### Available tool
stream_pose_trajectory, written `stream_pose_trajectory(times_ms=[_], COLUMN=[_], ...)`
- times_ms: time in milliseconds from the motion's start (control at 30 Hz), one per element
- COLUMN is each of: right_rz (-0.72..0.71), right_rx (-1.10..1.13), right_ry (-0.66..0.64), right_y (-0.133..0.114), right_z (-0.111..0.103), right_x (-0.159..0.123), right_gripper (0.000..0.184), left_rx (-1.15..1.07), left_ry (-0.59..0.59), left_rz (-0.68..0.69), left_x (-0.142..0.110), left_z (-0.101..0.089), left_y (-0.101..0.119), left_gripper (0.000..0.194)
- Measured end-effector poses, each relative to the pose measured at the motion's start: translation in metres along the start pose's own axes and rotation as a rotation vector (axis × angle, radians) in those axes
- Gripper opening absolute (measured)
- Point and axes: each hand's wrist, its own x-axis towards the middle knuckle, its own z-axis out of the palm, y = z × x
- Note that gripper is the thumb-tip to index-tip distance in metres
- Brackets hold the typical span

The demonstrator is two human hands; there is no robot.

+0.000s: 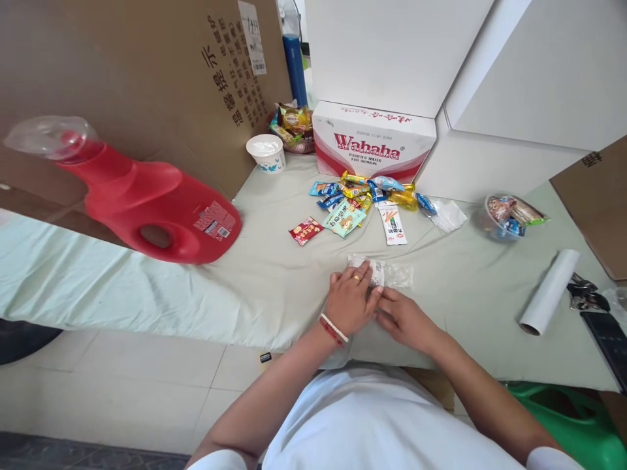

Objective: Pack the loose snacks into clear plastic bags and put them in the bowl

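Observation:
A clear plastic packet with a white printed piece inside, the plastic packet (pixel 399 275), lies flat on the cloth-covered table in front of me. My left hand (pixel 351 297) rests palm down on its left part, fingers stretched out, with a ring and two bracelets showing. Close beside it, my right hand (pixel 404 318) has loosely curved fingers, slightly apart, at the packet's lower edge. Its fingertips are partly hidden by the left hand. Beyond the packet lie a pale green snack pouch (pixel 344 219), a red packet (pixel 305 230) and a white packet (pixel 393 226).
A red detergent jug (pixel 161 202) stands at left, with a paper cup (pixel 267 154) behind. A Wahaha carton (pixel 375 140) backs a pile of wrapped snacks (pixel 357 186). At right are a plastic bowl (pixel 490 228) of snacks, a white roll (pixel 551 290) and a phone (pixel 607 346).

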Motion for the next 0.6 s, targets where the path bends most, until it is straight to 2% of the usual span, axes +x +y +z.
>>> stream_pose_trajectory(times_ms=[67,133,167,200,233,333,400,500,600], right_rz=[0.198,0.402,0.469,0.507,0.523,0.510,0.515,0.528,0.438], right_rx=[-0.017,-0.159,-0.228,-0.268,-0.275,-0.219,-0.151,-0.004,0.049], right_ry=[0.255,0.546,0.616,0.613,0.557,0.387,0.350,0.268,0.192], right_y=[0.012,0.028,0.036,0.043,0.049,0.053,0.045,0.025,0.005], right_z=[-0.005,-0.009,-0.010,-0.012,-0.014,-0.026,-0.038,-0.051,-0.044], right_x=[-0.005,-0.002,0.001,0.003,0.006,0.010,0.015,0.036,0.073], right_gripper=[0.027,0.036,0.044,0.049,0.047,0.022,0.017,0.020,0.017], left_rx=[0.111,0.183,0.209,0.227,0.240,0.244,0.237,0.239,0.229], left_ry=[0.008,0.008,0.004,-0.001,-0.006,-0.023,-0.031,-0.028,-0.013], left_rz=[0.038,0.066,0.075,0.079,0.078,0.068,0.059,0.044,0.030], left_x=[-0.004,-0.006,-0.007,-0.007,-0.008,-0.009,-0.010,-0.013,-0.013], left_z=[0.007,0.016,0.020,0.023,0.026,0.033,0.035,0.039,0.039], left_y=[0.004,0.006,0.006,0.005,0.005,0.002,0.002,0.005,0.009], left_gripper=[0.051,0.055,0.057,0.059,0.060,0.062,0.061,0.060,0.054])
